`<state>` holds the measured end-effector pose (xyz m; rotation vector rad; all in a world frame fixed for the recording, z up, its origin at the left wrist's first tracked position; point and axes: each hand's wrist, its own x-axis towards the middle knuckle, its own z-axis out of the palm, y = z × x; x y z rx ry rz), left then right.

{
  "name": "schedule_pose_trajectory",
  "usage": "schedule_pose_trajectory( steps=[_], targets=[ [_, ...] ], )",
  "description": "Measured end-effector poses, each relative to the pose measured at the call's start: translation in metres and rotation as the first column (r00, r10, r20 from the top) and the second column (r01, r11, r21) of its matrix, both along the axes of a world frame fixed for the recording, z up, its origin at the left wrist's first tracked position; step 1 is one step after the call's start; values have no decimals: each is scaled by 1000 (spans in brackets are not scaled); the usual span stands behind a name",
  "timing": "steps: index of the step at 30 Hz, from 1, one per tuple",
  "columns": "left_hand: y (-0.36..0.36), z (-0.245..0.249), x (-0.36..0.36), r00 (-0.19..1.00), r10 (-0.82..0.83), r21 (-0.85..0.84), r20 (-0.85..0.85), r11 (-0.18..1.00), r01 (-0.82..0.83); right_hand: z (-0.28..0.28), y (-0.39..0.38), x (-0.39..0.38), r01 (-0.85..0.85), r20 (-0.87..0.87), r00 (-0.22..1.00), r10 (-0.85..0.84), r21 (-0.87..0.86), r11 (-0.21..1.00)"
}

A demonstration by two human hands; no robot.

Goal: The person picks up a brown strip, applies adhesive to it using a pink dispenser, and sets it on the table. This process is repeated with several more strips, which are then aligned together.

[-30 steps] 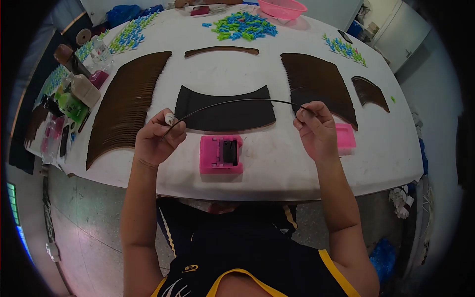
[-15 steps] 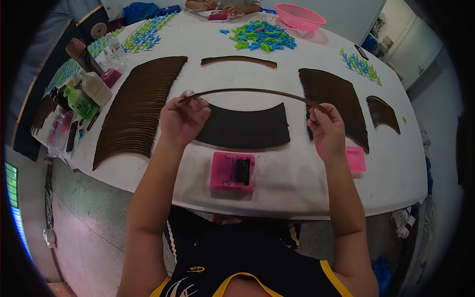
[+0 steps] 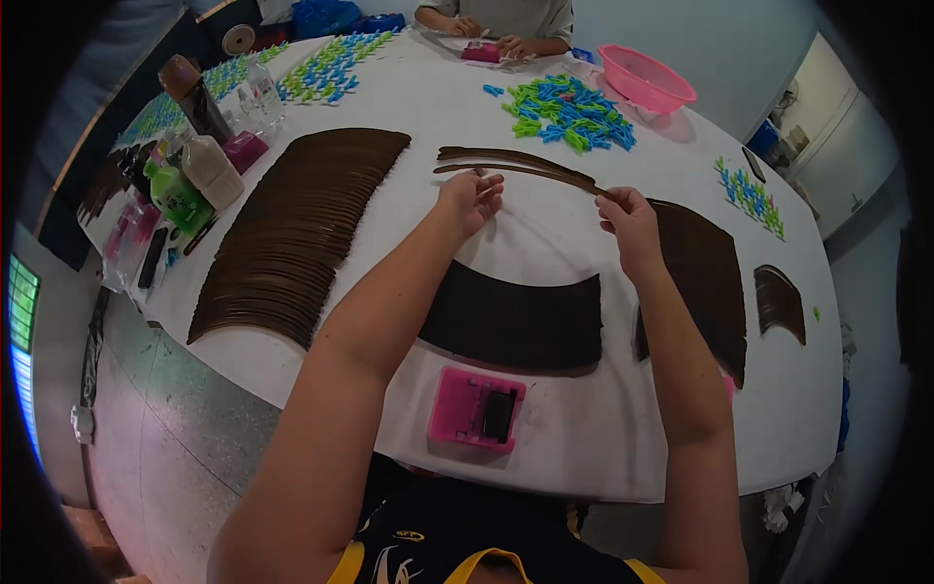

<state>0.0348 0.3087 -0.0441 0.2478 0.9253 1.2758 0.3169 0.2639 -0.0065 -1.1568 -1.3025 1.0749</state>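
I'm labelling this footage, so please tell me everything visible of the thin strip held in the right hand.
The thin strip is dark brown, slender and smooth-looking, with a slight sheen; its material is unclear. It bows in one shallow upward arch, unbroken as far as seen. The right hand pinches its right end. The left hand's fingertips meet it nearer the left end, their hold unclear. It runs just nearside of a similar brown piece.

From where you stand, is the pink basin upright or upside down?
Upright. The pink basin has its wide rim uppermost, and the view looks down into its open mouth.
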Motion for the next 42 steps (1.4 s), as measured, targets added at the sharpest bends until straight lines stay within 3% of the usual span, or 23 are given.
schedule_pose_trajectory(
  steps=[3, 5, 6, 8, 9, 10, 11, 12, 14, 21, 23, 24, 26, 38, 42],
  targets=[
    [18, -4, 0, 998, -56, -65, -20, 996, 55, -11, 24, 0, 0, 42, 999, 1, -36, 999],
    [25, -5, -3, 945, -277, -90, -174, 960, 264, -21, 40, 1, 25, 105, 994, -19, -51, 998],
    [24, -3, -2, 945, -278, -93, -174, 960, 266, -30, 49, 3, 26, 104, 994, -20, -54, 998],
    [11, 2, 2, 680, -276, -2, -679, 928, 374, -47, 63, 7, 40, 259, 965, -46, 32, 999],
    [5, 1, 2, 677, -282, -5, -680, 925, 380, -48, 66, 7, 47, 257, 965, -53, 30, 998],
    [-1, -1, -1, 274, -85, 63, -958, 870, 490, -49, 68, 5, 67, 362, 931, -56, -17, 998],
    [-6, -2, -3, -166, 203, 62, -965, 792, 608, -49, 70, 4, 92, 462, 885, -53, -62, 994],
    [-12, -2, -3, -167, 205, 61, -965, 788, 613, -56, 76, 4, 98, 460, 886, -59, -61, 993],
    [-22, 0, -4, -358, 330, 49, -873, 790, 611, -74, 88, 3, 160, 761, 615, -207, 137, 978],
    [-21, -6, 0, -417, 370, 39, -830, 785, 619, -55, 40, -15, 254, 774, 501, -389, 298, 920],
    [-17, -5, 2, -446, 353, 7, -822, 790, 613, -49, 27, -16, 71, 843, 510, -169, 154, 985],
    [-14, -6, 2, -442, 357, 8, -823, 785, 619, -48, 22, -19, 79, 844, 507, -173, 155, 985],
    [-9, -9, 3, -440, 379, 36, -814, 790, 612, -44, 14, -25, 76, 924, 368, -100, 77, 994],
    [5, -13, 8, -436, 454, 106, -777, 777, 620, -30, 23, -30, 149, 932, 360, -42, -13, 989],
    [3, -6, 10, -454, 380, 36, -806, 797, 603, -30, 25, -31, 160, 933, 357, -32, -27, 987]
  ],
)
